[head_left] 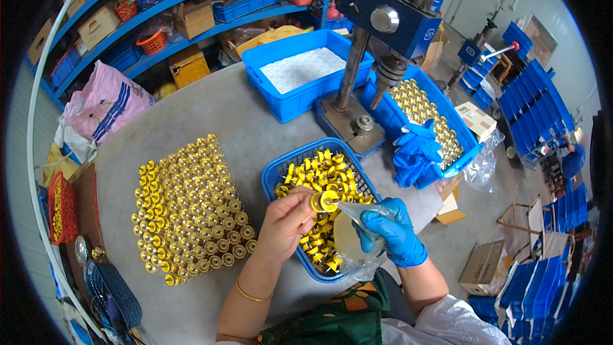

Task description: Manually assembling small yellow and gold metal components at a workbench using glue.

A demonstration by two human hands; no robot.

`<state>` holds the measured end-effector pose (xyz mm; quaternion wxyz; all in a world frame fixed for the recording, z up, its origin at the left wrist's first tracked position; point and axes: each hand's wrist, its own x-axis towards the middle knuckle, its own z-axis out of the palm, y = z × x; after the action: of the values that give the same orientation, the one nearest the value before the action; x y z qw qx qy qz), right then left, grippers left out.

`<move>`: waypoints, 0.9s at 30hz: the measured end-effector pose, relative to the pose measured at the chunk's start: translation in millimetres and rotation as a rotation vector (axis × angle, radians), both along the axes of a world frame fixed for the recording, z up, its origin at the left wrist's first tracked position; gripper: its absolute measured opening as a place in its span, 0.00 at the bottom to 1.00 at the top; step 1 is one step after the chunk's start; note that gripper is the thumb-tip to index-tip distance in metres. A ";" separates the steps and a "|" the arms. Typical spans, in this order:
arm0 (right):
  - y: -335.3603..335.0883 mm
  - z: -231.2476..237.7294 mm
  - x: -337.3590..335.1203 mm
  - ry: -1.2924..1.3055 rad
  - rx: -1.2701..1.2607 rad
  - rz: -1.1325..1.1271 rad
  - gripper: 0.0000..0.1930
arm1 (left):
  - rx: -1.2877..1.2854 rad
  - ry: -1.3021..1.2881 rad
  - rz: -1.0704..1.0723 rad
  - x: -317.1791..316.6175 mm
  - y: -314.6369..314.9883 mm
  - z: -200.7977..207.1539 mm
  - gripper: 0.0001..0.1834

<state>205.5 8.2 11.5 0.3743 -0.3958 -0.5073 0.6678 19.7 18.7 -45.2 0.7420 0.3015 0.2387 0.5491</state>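
Note:
My left hand (288, 220), bare, pinches a small round brass-and-yellow fitting (324, 201) between thumb and fingers. Closed in its blue glove, my right hand (393, 230) squeezes a clear plastic bag (350, 237) of whitish, paste-like stuff. The bag's narrow tip points at the fitting and seems to touch it. Both hands are over a blue plastic basket (271, 176) heaped with yellow-topped parts (322, 176) that have dark stems. To the left, many brass fittings (198, 211) stand upright in close rows on the grey table; some along the left side have yellow tops.
A blue metal press (383, 13) stands behind the basket. Beside it are a blue bin (281, 99) with a white liner and another bin (456, 169) of brass fittings, with blue gloves (418, 153) over its edge. Loaded shelves (185, 41) line the back left.

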 end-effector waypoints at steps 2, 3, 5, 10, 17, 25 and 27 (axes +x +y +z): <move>-0.5 -0.2 -3.5 -0.010 0.016 0.017 0.13 | -0.003 0.021 0.010 -3.0 -1.7 2.0 0.07; -1.6 -0.3 -6.8 0.003 0.009 -0.036 0.15 | -0.006 0.027 0.027 -6.4 -3.1 2.8 0.07; -3.9 -3.2 -11.4 0.029 -0.006 -0.058 0.18 | 0.033 0.158 0.060 -16.1 -5.9 4.6 0.06; -4.7 -15.0 -0.1 0.064 0.103 -0.213 0.21 | 0.350 0.921 0.418 -78.2 -22.7 6.1 0.03; 1.5 -28.2 -2.5 0.176 0.136 -0.235 0.23 | 0.028 1.699 1.057 -198.7 -82.5 -9.2 0.05; 1.1 -23.0 -12.1 0.105 0.136 -0.225 0.20 | -0.118 1.917 1.119 -228.9 -90.8 -38.1 0.06; 1.0 -25.7 -6.6 0.106 0.137 -0.233 0.21 | -0.109 1.902 1.093 -228.1 -88.7 -41.0 0.06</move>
<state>198.9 9.2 -14.2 0.5018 -0.3898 -0.4818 0.6034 -208.3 -70.0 -86.2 -0.0760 0.4220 0.8387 0.3358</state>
